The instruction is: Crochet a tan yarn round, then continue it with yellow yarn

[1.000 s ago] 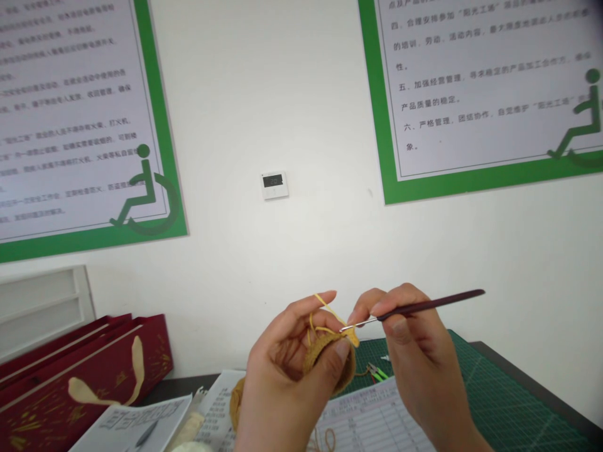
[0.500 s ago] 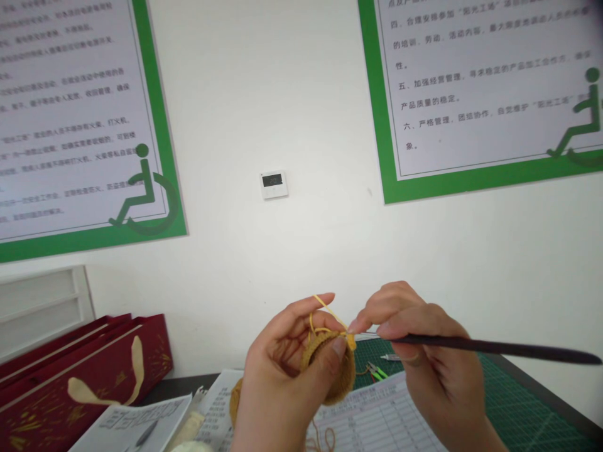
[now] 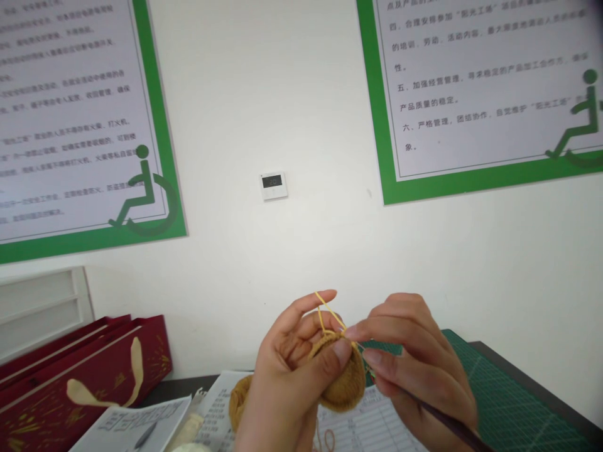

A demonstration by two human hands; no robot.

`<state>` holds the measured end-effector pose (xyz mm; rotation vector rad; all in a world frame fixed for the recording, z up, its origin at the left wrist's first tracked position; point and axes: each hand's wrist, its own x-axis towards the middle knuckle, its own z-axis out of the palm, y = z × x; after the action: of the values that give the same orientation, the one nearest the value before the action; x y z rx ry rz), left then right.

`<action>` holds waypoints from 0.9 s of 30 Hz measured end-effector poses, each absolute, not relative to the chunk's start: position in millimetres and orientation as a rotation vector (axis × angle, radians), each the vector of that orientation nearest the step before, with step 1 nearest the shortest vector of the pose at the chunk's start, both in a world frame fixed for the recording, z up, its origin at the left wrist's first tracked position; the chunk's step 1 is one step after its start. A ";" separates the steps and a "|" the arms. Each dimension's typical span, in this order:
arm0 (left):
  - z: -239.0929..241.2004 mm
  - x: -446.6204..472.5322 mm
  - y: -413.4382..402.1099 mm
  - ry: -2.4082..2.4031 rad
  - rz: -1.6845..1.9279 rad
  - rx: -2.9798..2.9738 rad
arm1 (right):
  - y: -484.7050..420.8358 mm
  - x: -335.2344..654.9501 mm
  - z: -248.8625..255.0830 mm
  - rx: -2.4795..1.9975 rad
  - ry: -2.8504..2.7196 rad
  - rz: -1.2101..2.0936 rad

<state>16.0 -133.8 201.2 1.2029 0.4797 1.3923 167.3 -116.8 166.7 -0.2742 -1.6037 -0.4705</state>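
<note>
My left hand (image 3: 294, 364) pinches a round mustard-brown crochet piece (image 3: 343, 386) between thumb and fingers. Yellow yarn (image 3: 331, 310) runs over its raised index finger and down to the top edge of the piece. In my right hand (image 3: 419, 358) is a crochet hook (image 3: 445, 419) with a dark handle, its thin metal shaft pointing left into that edge. The hook's tip is hidden at the stitches, where the right index finger touches the work. Behind my left wrist lies a ball of mustard yarn (image 3: 239, 400), partly covered.
A green cutting mat (image 3: 499, 383) and a printed sheet (image 3: 372, 424) lie on the table below my hands. Dark red gift bags (image 3: 85, 383) stand at the left, beside a booklet (image 3: 132, 424) with a pen on it. The wall carries a thermostat (image 3: 274, 186) and green-framed posters (image 3: 384, 157).
The hook's handle has swung from nearly level to sloping down to the right. My right hand has turned with it. The crochet piece has shifted slightly right and more of its face shows.
</note>
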 end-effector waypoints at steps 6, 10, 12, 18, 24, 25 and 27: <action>199.8 18.2 -131.4 0.493 1.361 1.099 | -104.1 157.9 162.2 -0.208 -1.472 -0.492; 199.2 25.7 -134.4 0.534 1.497 1.146 | -103.1 150.8 157.3 -0.310 -1.321 -0.861; 198.5 30.0 -137.1 0.543 1.598 1.200 | -106.3 149.1 157.1 -0.369 -1.298 -0.944; 195.1 36.0 -139.9 0.518 1.674 1.289 | -117.2 154.1 164.8 -0.365 -1.356 -0.652; 196.0 32.3 -137.0 0.551 1.693 1.321 | -115.7 151.8 159.9 -0.286 -1.283 -0.069; 196.5 31.3 -136.7 0.555 1.682 1.324 | -115.7 150.5 159.7 -0.280 -1.245 0.057; 197.2 29.8 -136.2 0.558 1.663 1.327 | -115.8 148.1 161.5 -0.282 -1.181 0.296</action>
<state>29.8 -136.2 197.2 1.3266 0.5584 1.6634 148.1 -115.8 161.5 -0.2820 -1.1815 0.2956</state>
